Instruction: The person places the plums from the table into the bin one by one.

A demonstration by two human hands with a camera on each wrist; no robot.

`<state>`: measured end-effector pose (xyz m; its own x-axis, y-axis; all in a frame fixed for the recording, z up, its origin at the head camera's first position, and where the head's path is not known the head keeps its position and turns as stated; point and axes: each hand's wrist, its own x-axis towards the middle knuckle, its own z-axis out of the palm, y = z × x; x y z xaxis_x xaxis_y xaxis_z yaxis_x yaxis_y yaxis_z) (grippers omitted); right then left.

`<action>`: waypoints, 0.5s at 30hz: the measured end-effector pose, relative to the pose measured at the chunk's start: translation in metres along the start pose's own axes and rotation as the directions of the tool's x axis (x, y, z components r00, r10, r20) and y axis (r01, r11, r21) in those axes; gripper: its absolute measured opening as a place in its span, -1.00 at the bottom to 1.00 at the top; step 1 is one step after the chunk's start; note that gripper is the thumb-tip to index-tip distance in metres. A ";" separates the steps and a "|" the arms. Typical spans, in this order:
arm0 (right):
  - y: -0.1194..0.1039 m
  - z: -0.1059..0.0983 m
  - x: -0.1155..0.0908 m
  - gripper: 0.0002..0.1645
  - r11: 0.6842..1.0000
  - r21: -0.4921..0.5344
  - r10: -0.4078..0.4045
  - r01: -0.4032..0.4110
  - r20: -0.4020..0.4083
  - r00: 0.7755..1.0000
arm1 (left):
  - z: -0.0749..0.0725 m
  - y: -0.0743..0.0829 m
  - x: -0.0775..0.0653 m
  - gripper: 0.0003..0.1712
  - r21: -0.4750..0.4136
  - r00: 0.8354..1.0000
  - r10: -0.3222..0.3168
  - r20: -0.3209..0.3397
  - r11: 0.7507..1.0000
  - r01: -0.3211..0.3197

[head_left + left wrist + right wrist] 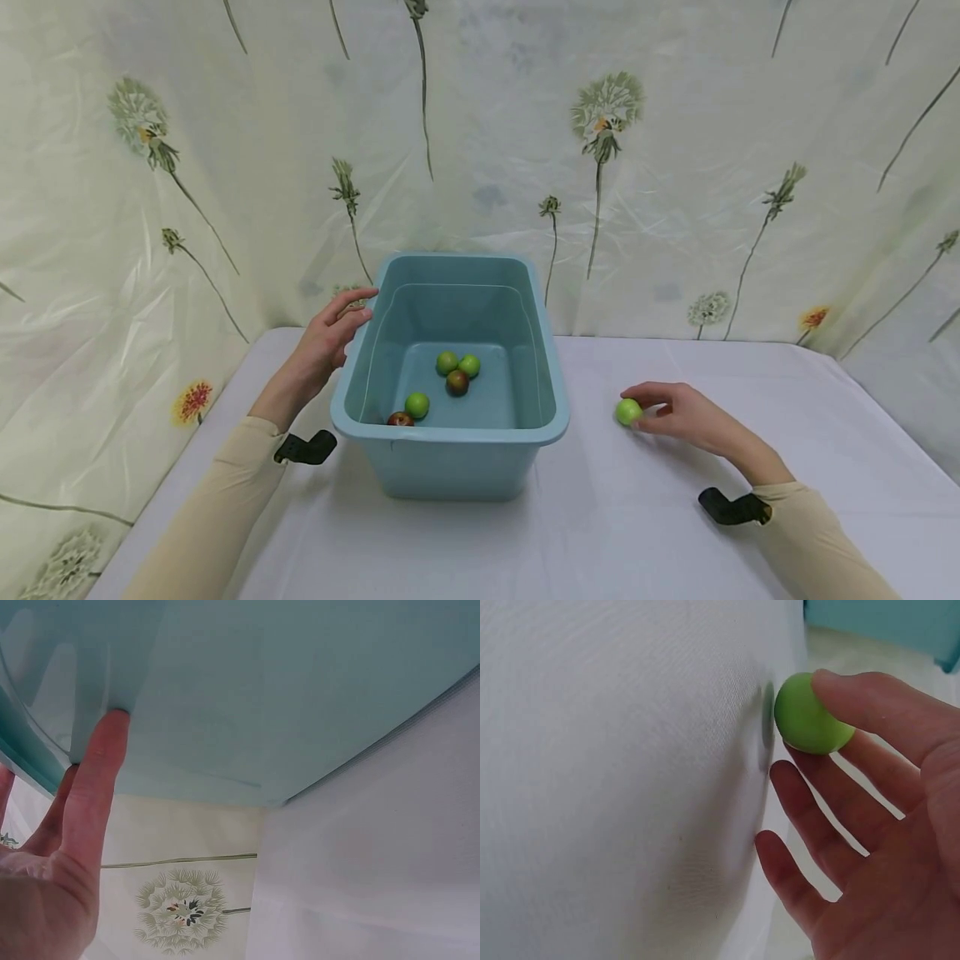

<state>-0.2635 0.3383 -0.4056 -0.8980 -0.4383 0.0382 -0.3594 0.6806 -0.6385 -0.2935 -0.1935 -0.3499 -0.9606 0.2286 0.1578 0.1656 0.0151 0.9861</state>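
Observation:
On the right side of the table, my right hand [678, 410] pinches a small round green fruit [628, 412] between thumb and fingers. In the right wrist view the smooth green fruit [807, 718] is at or just above the white cloth, while the lower fingers stay spread. My left hand [324, 346] is at the left rim of a blue plastic tub [450, 434]. Its nearly straight fingers [94, 776] touch the tub's outer wall in the left wrist view. Inside the tub lie several green fruits [417, 405] and two reddish-brown ones, such as the dark fruit [457, 383].
The tub stands left of centre on a white cloth-covered table [600, 533]. Behind the table hangs a pale curtain [480, 125] printed with dandelions. Dark wrist-camera mounts [306, 448] sit at both cuffs.

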 end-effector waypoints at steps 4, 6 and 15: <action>-0.001 0.001 0.000 -0.48 1.000 -0.012 -0.014 0.014 -0.028 1.000 | 0.000 0.000 0.000 -0.47 -0.003 1.000 -0.002 -0.001 1.000 0.002; -0.002 0.002 0.001 -0.50 0.999 -0.022 -0.025 0.024 -0.047 0.999 | 0.000 0.000 0.000 -0.47 -0.002 1.000 -0.001 -0.001 1.000 0.001; -0.010 0.006 0.005 -0.52 0.999 -0.048 -0.027 0.022 -0.102 0.994 | 0.000 -0.001 0.000 -0.48 -0.001 1.000 0.005 -0.006 1.000 -0.005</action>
<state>-0.2627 0.3261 -0.4037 -0.9093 -0.3942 0.1332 -0.3905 0.6980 -0.6002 -0.2941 -0.1937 -0.3511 -0.9612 0.2228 0.1628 0.1700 0.0134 0.9854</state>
